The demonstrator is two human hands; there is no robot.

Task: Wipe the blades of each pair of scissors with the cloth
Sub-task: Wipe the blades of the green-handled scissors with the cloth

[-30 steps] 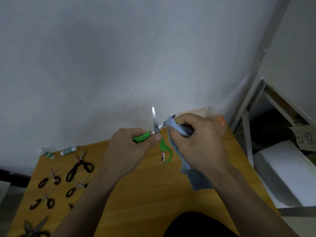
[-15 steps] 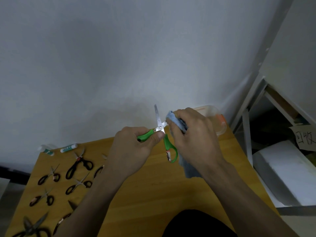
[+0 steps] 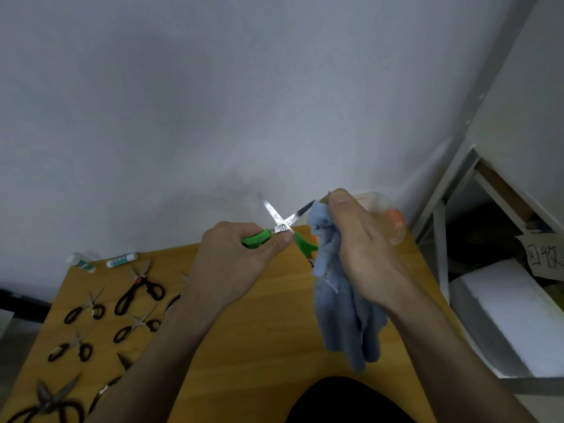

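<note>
My left hand [image 3: 235, 261] grips one green handle of the green-handled scissors [image 3: 282, 227], held above the wooden table [image 3: 259, 346]. Their blades stand spread in an X, both tips bare. My right hand [image 3: 360, 248] holds the blue cloth [image 3: 341, 312] bunched between thumb and fingers, just right of the right blade's tip; the rest of the cloth hangs down. The second green handle is partly hidden behind the cloth.
Several black-handled scissors [image 3: 140, 290] lie in rows on the table's left side, with two glue sticks [image 3: 122, 259] at the far left edge. A clear container with an orange lid [image 3: 392, 221] sits behind my right hand. White shelving [image 3: 451, 209] stands to the right.
The cloth slid along the right blade and came off its tip. The scissors tilted and the blades opened wider. My right hand moved right, and the cloth now hangs free.
</note>
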